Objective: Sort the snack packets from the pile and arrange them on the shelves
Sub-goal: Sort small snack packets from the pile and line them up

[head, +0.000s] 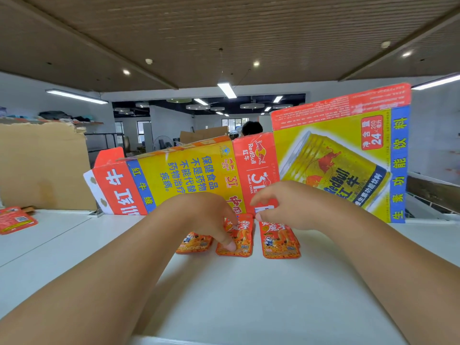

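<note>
Three orange snack packets lie in a row on the white shelf top: a left packet, a middle packet and a right packet. My left hand holds the middle packet, with the thumb pressed on its lower face and the fingers curled over its top edge; it also covers much of the left packet. My right hand hovers just above the top of the right packet with its fingers loosely curled and nothing in them.
A flattened red-and-yellow Red Bull carton stands behind the packets like a back wall. A brown cardboard box stands at the left, with more orange packets in front of it. A person's head shows behind the carton.
</note>
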`<act>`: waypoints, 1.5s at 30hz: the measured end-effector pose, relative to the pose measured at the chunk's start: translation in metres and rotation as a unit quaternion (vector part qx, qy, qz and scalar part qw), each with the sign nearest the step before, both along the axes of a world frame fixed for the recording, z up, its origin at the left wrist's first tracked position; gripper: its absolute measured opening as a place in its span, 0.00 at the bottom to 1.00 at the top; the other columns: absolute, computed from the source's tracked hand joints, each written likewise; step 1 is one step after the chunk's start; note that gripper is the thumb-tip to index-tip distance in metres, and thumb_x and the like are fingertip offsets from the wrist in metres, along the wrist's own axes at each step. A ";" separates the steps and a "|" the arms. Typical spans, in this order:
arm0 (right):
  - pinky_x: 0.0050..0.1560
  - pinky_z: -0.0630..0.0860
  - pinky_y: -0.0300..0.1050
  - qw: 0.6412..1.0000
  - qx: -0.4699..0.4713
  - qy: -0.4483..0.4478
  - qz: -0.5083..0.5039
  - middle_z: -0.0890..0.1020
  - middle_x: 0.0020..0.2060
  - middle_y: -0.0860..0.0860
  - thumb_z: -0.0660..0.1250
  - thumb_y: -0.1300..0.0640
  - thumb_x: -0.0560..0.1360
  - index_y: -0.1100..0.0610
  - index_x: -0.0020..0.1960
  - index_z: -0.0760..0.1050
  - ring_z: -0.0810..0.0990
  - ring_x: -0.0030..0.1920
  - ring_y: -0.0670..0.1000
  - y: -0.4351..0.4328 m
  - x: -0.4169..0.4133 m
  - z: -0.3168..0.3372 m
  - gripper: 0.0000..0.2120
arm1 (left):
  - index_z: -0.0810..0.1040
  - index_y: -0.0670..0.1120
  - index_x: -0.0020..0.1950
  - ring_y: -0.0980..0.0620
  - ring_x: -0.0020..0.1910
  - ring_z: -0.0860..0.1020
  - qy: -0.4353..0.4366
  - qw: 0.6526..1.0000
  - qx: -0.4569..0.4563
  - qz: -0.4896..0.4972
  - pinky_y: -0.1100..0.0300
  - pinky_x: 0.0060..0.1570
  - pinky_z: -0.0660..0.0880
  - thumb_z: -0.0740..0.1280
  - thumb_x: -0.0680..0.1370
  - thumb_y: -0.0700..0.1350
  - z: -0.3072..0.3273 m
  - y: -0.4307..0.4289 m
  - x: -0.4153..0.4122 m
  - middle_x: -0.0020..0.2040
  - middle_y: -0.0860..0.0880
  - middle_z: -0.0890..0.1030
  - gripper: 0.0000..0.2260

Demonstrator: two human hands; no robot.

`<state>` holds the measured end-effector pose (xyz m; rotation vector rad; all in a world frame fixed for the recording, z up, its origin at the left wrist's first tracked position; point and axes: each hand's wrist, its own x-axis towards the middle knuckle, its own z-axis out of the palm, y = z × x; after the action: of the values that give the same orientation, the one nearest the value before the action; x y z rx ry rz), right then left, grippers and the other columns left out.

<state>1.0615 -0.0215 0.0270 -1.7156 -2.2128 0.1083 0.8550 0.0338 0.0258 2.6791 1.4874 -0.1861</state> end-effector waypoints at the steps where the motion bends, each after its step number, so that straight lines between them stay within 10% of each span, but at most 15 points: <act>1: 0.65 0.74 0.51 1.000 -0.005 0.000 -0.004 0.77 0.67 0.43 0.70 0.41 0.76 0.39 0.65 0.77 0.76 0.64 0.48 -0.001 0.000 0.000 0.18 | 0.75 0.63 0.70 0.53 0.59 0.77 -0.002 1.000 0.004 0.001 0.58 0.47 0.77 0.76 0.67 0.68 -0.001 0.001 0.000 0.62 0.57 0.80 0.32; 7: 0.53 0.70 0.42 0.995 -0.064 -0.063 -0.043 0.76 0.65 0.44 0.69 0.43 0.77 0.42 0.68 0.75 0.73 0.55 0.45 -0.004 0.007 -0.002 0.20 | 0.76 0.63 0.69 0.52 0.58 0.78 -0.004 1.000 0.016 -0.002 0.55 0.52 0.79 0.76 0.66 0.69 -0.002 0.003 0.002 0.60 0.58 0.79 0.33; 30: 0.63 0.73 0.46 0.980 -0.135 -0.131 -0.060 0.71 0.72 0.44 0.76 0.44 0.72 0.42 0.74 0.70 0.73 0.67 0.50 -0.006 0.013 -0.001 0.32 | 0.78 0.63 0.65 0.53 0.55 0.78 -0.020 0.999 0.027 -0.004 0.54 0.53 0.79 0.77 0.64 0.70 -0.006 0.010 0.001 0.57 0.59 0.78 0.31; 45: 0.60 0.74 0.47 0.996 0.046 -0.070 -0.029 0.73 0.72 0.44 0.70 0.43 0.76 0.39 0.71 0.71 0.74 0.68 0.49 -0.025 -0.024 0.040 0.24 | 0.76 0.64 0.68 0.56 0.57 0.78 -0.166 0.962 0.202 -0.085 0.59 0.52 0.75 0.70 0.74 0.66 0.018 -0.010 -0.014 0.60 0.61 0.80 0.23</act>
<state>1.0379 -0.0462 0.0674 -1.7851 -2.2256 -0.1300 0.8413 0.0234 0.0440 2.9436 1.3056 0.5936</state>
